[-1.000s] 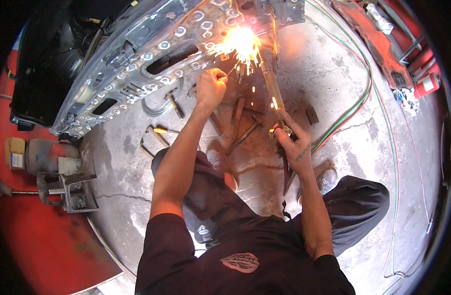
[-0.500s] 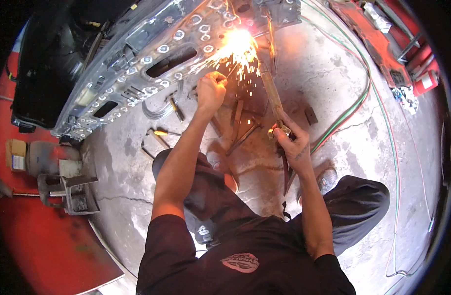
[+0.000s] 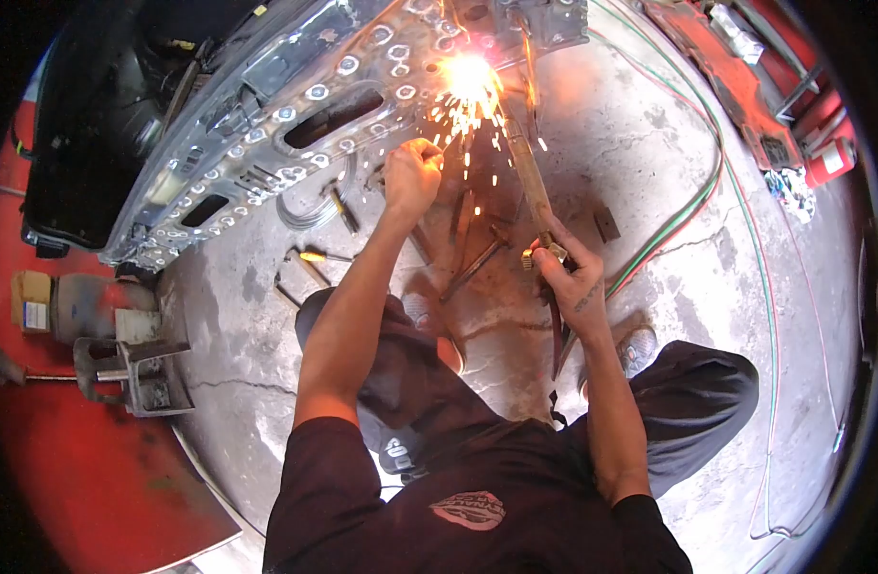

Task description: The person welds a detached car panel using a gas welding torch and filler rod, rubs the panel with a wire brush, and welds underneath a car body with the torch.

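Observation:
My right hand [image 3: 575, 277] is wrapped round the handle of a gas welding torch [image 3: 527, 177], with the thumb at its brass valve knob [image 3: 544, 256]. The torch reaches up to a bright flame and sparks [image 3: 470, 81] on the grey metal panel [image 3: 257, 143]. Round weld spots and oval openings mark this panel. My left hand [image 3: 412, 177] is closed in a pinch just below and left of the sparks. A thin filler wire runs from its fingertips toward the flame, mostly lost in the glare.
On the floor lie a hammer [image 3: 477, 263], a wire coil [image 3: 305, 209] and a yellow-handled tool [image 3: 322, 257]. Green and red hoses [image 3: 673, 215] curve along the right. A metal bracket [image 3: 152, 378] stands at left beside a red panel [image 3: 95, 459]. My knees flank the work.
The spray of sparks has narrowed and now falls more straight down instead of fanning left. Both hands and the torch stay nearly in place.

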A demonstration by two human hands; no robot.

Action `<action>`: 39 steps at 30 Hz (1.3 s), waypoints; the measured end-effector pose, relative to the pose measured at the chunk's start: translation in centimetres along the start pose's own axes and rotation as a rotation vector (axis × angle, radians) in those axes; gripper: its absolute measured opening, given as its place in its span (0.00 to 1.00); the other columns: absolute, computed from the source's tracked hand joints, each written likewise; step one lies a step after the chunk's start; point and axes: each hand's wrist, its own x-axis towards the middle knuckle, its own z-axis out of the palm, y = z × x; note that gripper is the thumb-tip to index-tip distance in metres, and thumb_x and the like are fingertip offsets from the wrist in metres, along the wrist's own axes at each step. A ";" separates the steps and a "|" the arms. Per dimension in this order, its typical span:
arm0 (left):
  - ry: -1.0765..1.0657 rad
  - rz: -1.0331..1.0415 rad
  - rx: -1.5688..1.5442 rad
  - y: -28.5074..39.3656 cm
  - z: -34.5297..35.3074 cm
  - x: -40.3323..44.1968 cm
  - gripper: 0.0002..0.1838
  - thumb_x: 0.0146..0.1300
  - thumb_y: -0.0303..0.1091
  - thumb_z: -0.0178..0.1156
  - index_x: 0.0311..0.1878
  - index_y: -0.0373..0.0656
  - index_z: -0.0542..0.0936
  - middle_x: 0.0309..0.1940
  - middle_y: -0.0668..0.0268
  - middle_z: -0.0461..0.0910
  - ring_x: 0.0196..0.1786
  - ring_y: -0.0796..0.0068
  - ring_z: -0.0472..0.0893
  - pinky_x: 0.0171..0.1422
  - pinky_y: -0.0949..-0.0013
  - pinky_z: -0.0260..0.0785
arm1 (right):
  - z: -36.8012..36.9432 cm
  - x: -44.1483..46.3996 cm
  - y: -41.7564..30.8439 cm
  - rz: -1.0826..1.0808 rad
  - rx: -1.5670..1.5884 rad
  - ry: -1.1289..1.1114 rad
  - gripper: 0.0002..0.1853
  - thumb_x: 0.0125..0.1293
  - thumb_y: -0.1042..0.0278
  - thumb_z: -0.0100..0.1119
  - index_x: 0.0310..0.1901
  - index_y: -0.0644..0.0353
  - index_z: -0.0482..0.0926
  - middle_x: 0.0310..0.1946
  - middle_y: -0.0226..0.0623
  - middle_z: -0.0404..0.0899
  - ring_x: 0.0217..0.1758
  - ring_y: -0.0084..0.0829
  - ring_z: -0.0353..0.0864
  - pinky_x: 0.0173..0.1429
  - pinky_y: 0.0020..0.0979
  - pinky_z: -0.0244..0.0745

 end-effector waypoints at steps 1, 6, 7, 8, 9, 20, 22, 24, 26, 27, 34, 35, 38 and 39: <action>-0.024 -0.019 -0.032 0.0 0.0 -0.3 0.08 0.59 0.30 0.66 0.37 0.36 0.88 0.35 0.49 0.88 0.41 0.52 0.88 0.49 0.56 0.78 | -0.1 0.0 0.0 0.001 -0.006 -0.004 0.27 0.72 0.73 0.61 0.73 0.59 0.74 0.40 0.28 0.83 0.29 0.15 0.77 0.31 0.22 0.74; -0.263 0.022 -0.001 -0.7 0.7 -3.2 0.10 0.56 0.30 0.65 0.38 0.37 0.89 0.34 0.49 0.88 0.42 0.50 0.88 0.51 0.54 0.79 | -1.6 -2.0 -2.2 0.098 0.019 -0.009 0.27 0.68 0.70 0.65 0.69 0.59 0.78 0.35 0.25 0.80 0.34 0.15 0.74 0.38 0.23 0.72; -0.332 0.027 0.037 -1.2 1.4 -4.5 0.10 0.55 0.29 0.65 0.38 0.38 0.89 0.35 0.49 0.88 0.43 0.50 0.88 0.52 0.54 0.79 | -2.4 -2.7 -3.1 0.126 -0.013 -0.034 0.27 0.68 0.70 0.66 0.70 0.59 0.78 0.34 0.25 0.79 0.34 0.15 0.74 0.37 0.23 0.71; -0.402 0.037 0.071 -1.6 2.2 -5.3 0.10 0.54 0.29 0.64 0.38 0.38 0.89 0.36 0.49 0.88 0.43 0.49 0.88 0.52 0.53 0.80 | -3.4 -3.4 -4.2 0.230 -0.055 -0.085 0.29 0.67 0.68 0.67 0.70 0.59 0.77 0.34 0.25 0.79 0.34 0.13 0.75 0.37 0.22 0.71; -0.465 0.056 0.102 -2.0 3.1 -6.0 0.10 0.54 0.29 0.64 0.38 0.38 0.89 0.37 0.49 0.88 0.44 0.49 0.88 0.53 0.53 0.80 | -4.0 -4.0 -5.9 0.302 -0.052 -0.105 0.29 0.67 0.68 0.67 0.70 0.59 0.77 0.33 0.24 0.80 0.32 0.14 0.76 0.35 0.21 0.71; -0.873 -0.051 0.360 -7.3 19.6 -15.5 0.11 0.56 0.29 0.64 0.42 0.36 0.87 0.46 0.43 0.86 0.53 0.42 0.86 0.58 0.45 0.79 | -12.2 -5.5 -8.3 0.518 -0.154 -0.001 0.28 0.70 0.67 0.63 0.70 0.66 0.75 0.30 0.30 0.81 0.21 0.17 0.77 0.24 0.21 0.70; -0.827 -0.124 0.285 -7.2 21.9 -17.2 0.13 0.58 0.31 0.65 0.44 0.37 0.85 0.47 0.44 0.85 0.55 0.42 0.84 0.58 0.44 0.78 | -13.6 -4.3 -7.4 0.498 -0.191 0.079 0.28 0.71 0.63 0.61 0.69 0.68 0.74 0.29 0.31 0.80 0.20 0.18 0.77 0.21 0.22 0.68; -0.718 -0.186 0.249 -8.4 24.3 -18.2 0.14 0.59 0.33 0.65 0.47 0.37 0.84 0.49 0.45 0.84 0.55 0.43 0.83 0.59 0.44 0.77 | -13.9 -3.1 -6.6 0.499 -0.142 0.190 0.27 0.71 0.64 0.60 0.69 0.67 0.75 0.29 0.32 0.80 0.20 0.19 0.76 0.22 0.23 0.69; -0.566 -0.239 0.255 -10.9 26.1 -19.6 0.17 0.61 0.33 0.66 0.51 0.37 0.81 0.51 0.46 0.82 0.55 0.43 0.82 0.60 0.45 0.76 | -13.9 -2.6 -6.0 0.494 -0.116 0.278 0.27 0.71 0.64 0.60 0.69 0.67 0.75 0.29 0.33 0.81 0.20 0.20 0.77 0.23 0.24 0.70; -0.438 -0.186 0.343 -12.2 26.3 -20.0 0.18 0.61 0.33 0.66 0.53 0.37 0.80 0.52 0.47 0.80 0.54 0.44 0.81 0.59 0.46 0.76 | -13.9 -2.2 -5.9 0.488 -0.114 0.312 0.27 0.71 0.64 0.61 0.69 0.67 0.75 0.29 0.34 0.81 0.20 0.20 0.77 0.24 0.24 0.70; -0.356 0.050 0.633 -21.1 26.4 -20.4 0.15 0.64 0.31 0.61 0.52 0.35 0.78 0.53 0.47 0.78 0.49 0.48 0.84 0.53 0.49 0.79 | -14.7 -1.6 -5.0 0.505 -0.145 0.301 0.28 0.69 0.60 0.63 0.67 0.65 0.77 0.36 0.35 0.82 0.30 0.22 0.80 0.34 0.25 0.75; -0.416 -0.006 0.645 -20.3 26.1 -19.7 0.15 0.66 0.32 0.60 0.52 0.36 0.78 0.52 0.47 0.80 0.47 0.49 0.84 0.52 0.50 0.80 | -14.8 -1.6 -4.5 0.487 -0.180 0.305 0.28 0.68 0.60 0.64 0.67 0.65 0.78 0.38 0.36 0.83 0.34 0.23 0.81 0.39 0.26 0.76; -0.489 0.012 0.663 -20.0 26.2 -19.1 0.12 0.68 0.34 0.59 0.50 0.38 0.78 0.45 0.50 0.84 0.48 0.48 0.86 0.49 0.48 0.81 | -14.4 -1.4 -5.4 0.510 -0.091 0.273 0.28 0.69 0.60 0.64 0.67 0.66 0.78 0.39 0.36 0.83 0.37 0.23 0.80 0.42 0.26 0.75; -0.460 0.026 0.611 -20.0 26.3 -18.9 0.12 0.68 0.34 0.59 0.49 0.38 0.78 0.43 0.49 0.85 0.47 0.47 0.86 0.49 0.47 0.80 | -14.1 -1.3 -6.2 0.542 -0.040 0.261 0.28 0.69 0.61 0.64 0.67 0.66 0.77 0.38 0.35 0.83 0.35 0.22 0.80 0.40 0.25 0.75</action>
